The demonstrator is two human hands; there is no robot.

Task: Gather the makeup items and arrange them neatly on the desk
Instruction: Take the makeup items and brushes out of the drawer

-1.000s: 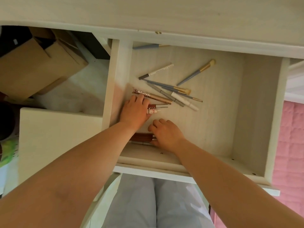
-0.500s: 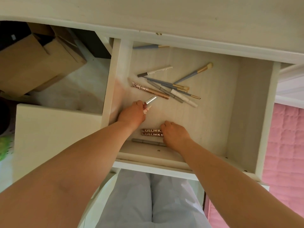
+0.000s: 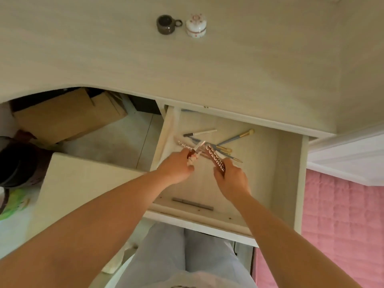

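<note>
holding: both hands over the open drawer, each w/ makeup items clenched in its grip
left hand: fingers curled round a small bunch, a slim tube w/ silver cap sticking out up-right, plus a glittery rose-gold stick poking out to the left; exact count in the fist can't tell
right hand: fingers wrapped on the low end of two reddish-brown tubes w/ white block lettering, long and flat-sided, tilted up-left toward the left hand's bunch
drawer: pale wood-grain laminate, shallow box shape, pulled out under the bench edge
left in drawer: white pencil w/ dark grey cap lying near the back; blue-handled brush w/ gold ferrule and pale bristles slanting up-right; a loose crossed heap of thin blue-grey brushes partly hidden behind the hands; a matte grey stick lying flat along the front wall, well apart from the rest
bench top: same pale wood grain, smooth; small dark glazed round jar w/ ring handle just beside a white ceramic lidded pot w/ pink pattern, far back
around: brown cardboard boxes under the bench at left; pink quilted fabric at right; light trousers below
</note>
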